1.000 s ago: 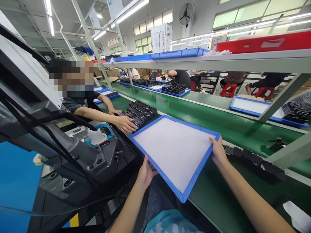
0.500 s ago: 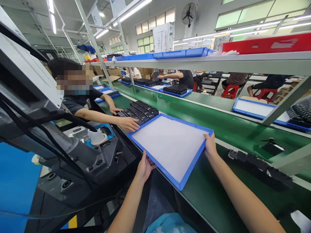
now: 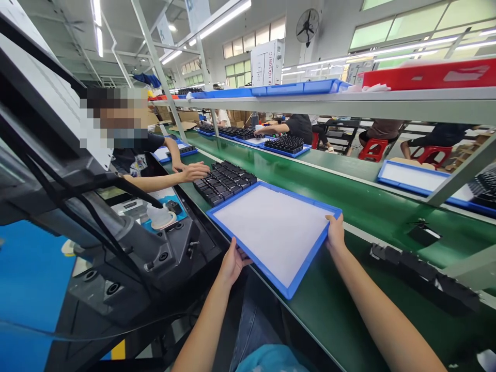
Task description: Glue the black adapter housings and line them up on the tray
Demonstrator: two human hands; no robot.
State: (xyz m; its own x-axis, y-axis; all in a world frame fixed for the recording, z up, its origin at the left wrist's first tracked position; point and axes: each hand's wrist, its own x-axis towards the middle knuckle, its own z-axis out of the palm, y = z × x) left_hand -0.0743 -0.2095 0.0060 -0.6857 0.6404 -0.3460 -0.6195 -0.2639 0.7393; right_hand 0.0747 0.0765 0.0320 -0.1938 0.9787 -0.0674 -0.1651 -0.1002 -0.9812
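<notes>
**Blue rectangular plastic tray (image 3: 311, 254) lined in white, held from two sides**

A person's bare left hand (image 3: 232, 262), partly curled, grips the tray's near-left rim, thumb uppermost; the bare right hand (image 3: 335, 233), likewise partly closed, clasps the rim near the right corner. The tray lies level over the edge of a long green desk (image 3: 323, 312), just beside rows of black rectangular blocks (image 3: 227, 183), where a co-worker's outstretched hand (image 3: 195, 171) reaches in.

Blocks (image 3: 227, 182) are laid on the bench (image 3: 329, 310) left of the tray (image 3: 304, 263), a row (image 3: 422, 273) to its right. On the shelf (image 3: 290, 107) beyond, bins (image 3: 294, 89) are set.
</notes>
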